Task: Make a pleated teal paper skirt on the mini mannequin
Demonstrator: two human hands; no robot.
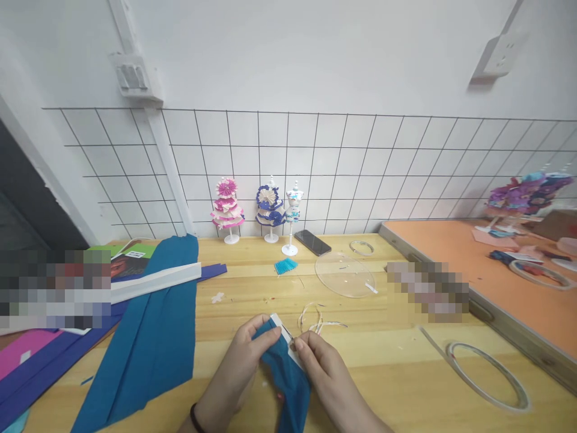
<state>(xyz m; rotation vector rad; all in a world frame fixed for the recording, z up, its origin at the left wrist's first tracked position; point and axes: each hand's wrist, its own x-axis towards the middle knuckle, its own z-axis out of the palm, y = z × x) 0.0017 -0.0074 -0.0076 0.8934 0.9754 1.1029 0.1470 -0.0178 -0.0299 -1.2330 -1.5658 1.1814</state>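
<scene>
A piece of teal crepe-like material (291, 385) with a white strip (295, 356) along its upper edge hangs between my hands near the table's front. My left hand (255, 349) pinches its upper left end, thumb on top. At the strip, the closed fingertips of my right hand (318, 358) hold a thin, dark, needle-like piece (287, 332) against it. Loose pale thread (315, 319) lies just behind my right hand. A black band circles my left wrist.
Teal (157, 325) and purple sheets cover the left side. Small dress stands (228, 207) and a phone (312, 242) line the back. A clear disc (345, 275) and a ring (489, 376) lie to the right, beside a raised orange surface (496, 264).
</scene>
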